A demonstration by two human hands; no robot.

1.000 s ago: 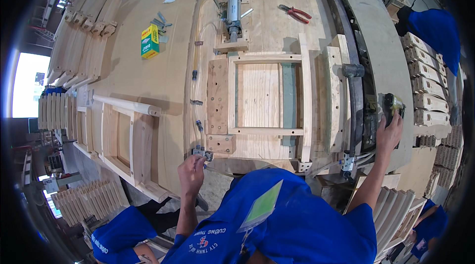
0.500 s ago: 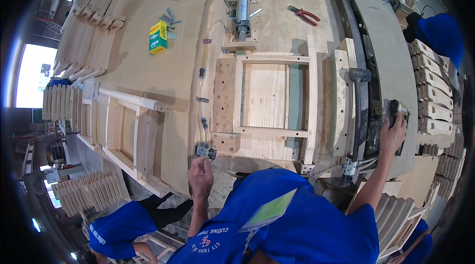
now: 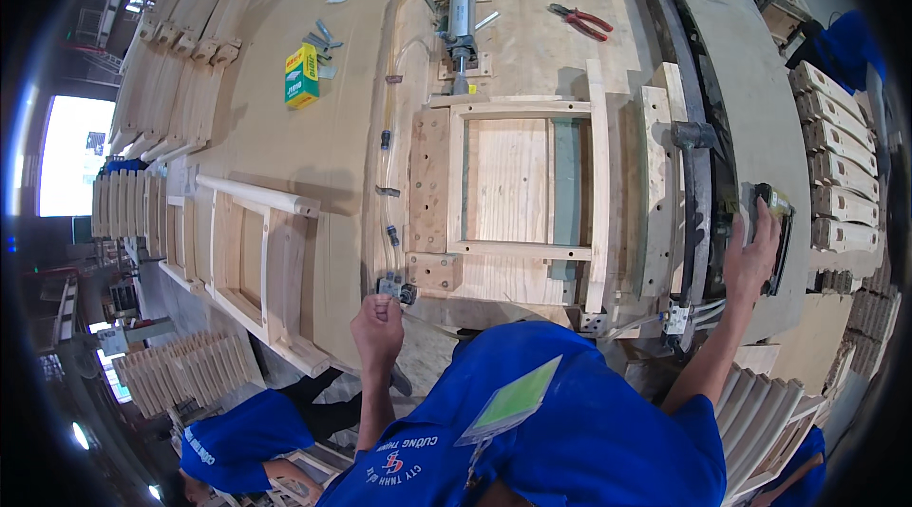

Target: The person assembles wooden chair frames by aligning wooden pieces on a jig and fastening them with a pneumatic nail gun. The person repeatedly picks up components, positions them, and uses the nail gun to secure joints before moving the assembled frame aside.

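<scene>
The left hand (image 3: 377, 328) is curled at the pneumatic valve (image 3: 390, 288), its grip impossible to tell! The right hand (image 3: 750, 255) is stretched wide, laid against the handheld power tool (image 3: 781, 200); between them, the wooden frame (image 3: 522, 249) is seated on the workbench (image 3: 508, 290).

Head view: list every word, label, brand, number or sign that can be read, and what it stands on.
Wording not copied; places only.
Box: print, partly legible.
Wearer's shirt: white lettering, red emblem, legible.
Co-worker's shirt: white lettering, partly legible.
Cylinder: any marks too small.
Tool at right hand: any marks too blurred.
</scene>
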